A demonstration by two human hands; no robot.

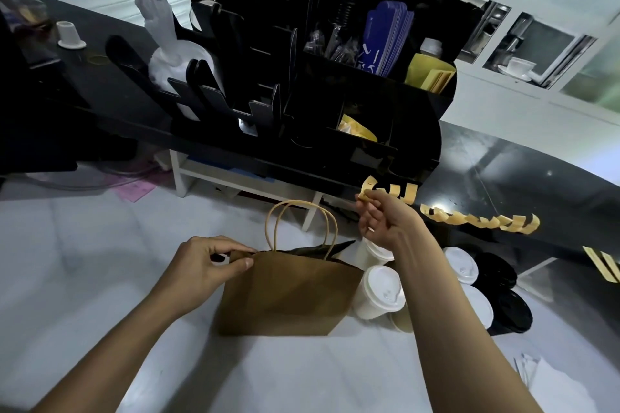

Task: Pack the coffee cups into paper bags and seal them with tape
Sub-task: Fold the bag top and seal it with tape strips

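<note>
Your forearms fill the bottom of the view, reaching up over the white counter (84, 261). On the left, your left hand (208, 265) pinches the near top corner of the bag (288, 295) between thumb and forefinger, pressing the mouth mostly flat; its twin handles (298, 225) stand upright above the rim. A dark gap shows at the right end of the mouth, so that end looks not yet closed. You cannot see what is inside, so whether a cup is already packed cannot be told.

Moving right, your right hand (382, 221) is lifted toward the edge of the black shelf (503, 171), its fingertips pinching a tape strip (367, 193) at the left end of a row. More cut strips (483, 221) hang ready along that edge further right.

Below and right of that hand, lidded cups (382, 292) stand bunched just beside the bag, some with white lids, some with black lids (503, 292). None of these has gone into a bag yet.

My reading: this bag is at the sealing step, with tape being fetched but not yet on the paper. Still ahead are bringing the strip across, closing the mouth fully and sticking it down, then bagging and taping the several cups waiting on the right. So the job looks early, with most of it left.
</note>
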